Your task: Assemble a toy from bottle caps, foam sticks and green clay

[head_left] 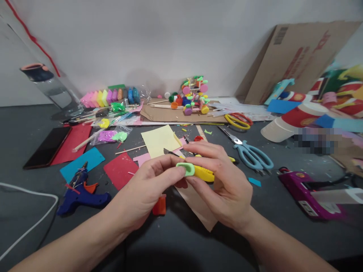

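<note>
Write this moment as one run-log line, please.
left hand: pinching light-green piece | right hand: at its right edge | nearby: blue glue gun, blue-handled scissors

A plain pale-grey wall (113, 37) rises behind a dark grey tabletop (326, 234), with soft shadows low down.

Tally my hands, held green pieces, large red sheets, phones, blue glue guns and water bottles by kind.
Left hand and right hand: 2
Held green piece: 1
Large red sheets: 2
Phone: 1
Blue glue gun: 1
Water bottle: 1
Total: 8
</note>
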Demonstrator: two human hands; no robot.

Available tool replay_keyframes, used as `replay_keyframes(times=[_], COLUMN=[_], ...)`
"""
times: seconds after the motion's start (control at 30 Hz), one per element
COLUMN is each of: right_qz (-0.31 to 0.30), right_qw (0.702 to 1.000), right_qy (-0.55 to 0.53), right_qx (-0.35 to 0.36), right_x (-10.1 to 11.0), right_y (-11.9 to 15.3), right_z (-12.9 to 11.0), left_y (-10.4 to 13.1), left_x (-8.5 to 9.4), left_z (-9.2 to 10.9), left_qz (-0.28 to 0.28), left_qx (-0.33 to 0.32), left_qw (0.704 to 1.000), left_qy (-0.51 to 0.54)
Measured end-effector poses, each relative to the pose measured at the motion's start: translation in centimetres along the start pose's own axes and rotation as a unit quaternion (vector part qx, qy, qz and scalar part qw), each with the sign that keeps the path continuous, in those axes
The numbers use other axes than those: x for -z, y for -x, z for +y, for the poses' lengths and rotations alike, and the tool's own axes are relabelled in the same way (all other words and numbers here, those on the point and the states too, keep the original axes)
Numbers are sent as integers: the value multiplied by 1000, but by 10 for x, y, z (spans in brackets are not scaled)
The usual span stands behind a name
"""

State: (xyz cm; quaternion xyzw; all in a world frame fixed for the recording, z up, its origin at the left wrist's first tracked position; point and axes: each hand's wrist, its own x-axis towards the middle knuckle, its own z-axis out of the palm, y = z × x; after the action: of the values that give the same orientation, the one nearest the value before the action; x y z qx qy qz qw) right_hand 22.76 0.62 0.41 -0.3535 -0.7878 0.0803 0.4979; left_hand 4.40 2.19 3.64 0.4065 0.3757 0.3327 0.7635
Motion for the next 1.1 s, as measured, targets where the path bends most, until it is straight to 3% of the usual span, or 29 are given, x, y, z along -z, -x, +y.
replay_keyframes(times=[0.27,0.67,1.1], right_qz=[-43,-68,-74], right_qw=[992,998,997], right_qy=[-102,-3,-3], right_qx=[-53,15,32], right_x=[0,5,4], right_y=[-2,-8,-6], right_z=[0,-3,-1], left_y=[-1,-1,0], left_x=[5,7,4], left_z=[3,5,4], left_qz=[-32,-16,-11], left_qx=[-1,-67,-70], left_qw=[999,991,993], left_qy=[-21,-112,-90])
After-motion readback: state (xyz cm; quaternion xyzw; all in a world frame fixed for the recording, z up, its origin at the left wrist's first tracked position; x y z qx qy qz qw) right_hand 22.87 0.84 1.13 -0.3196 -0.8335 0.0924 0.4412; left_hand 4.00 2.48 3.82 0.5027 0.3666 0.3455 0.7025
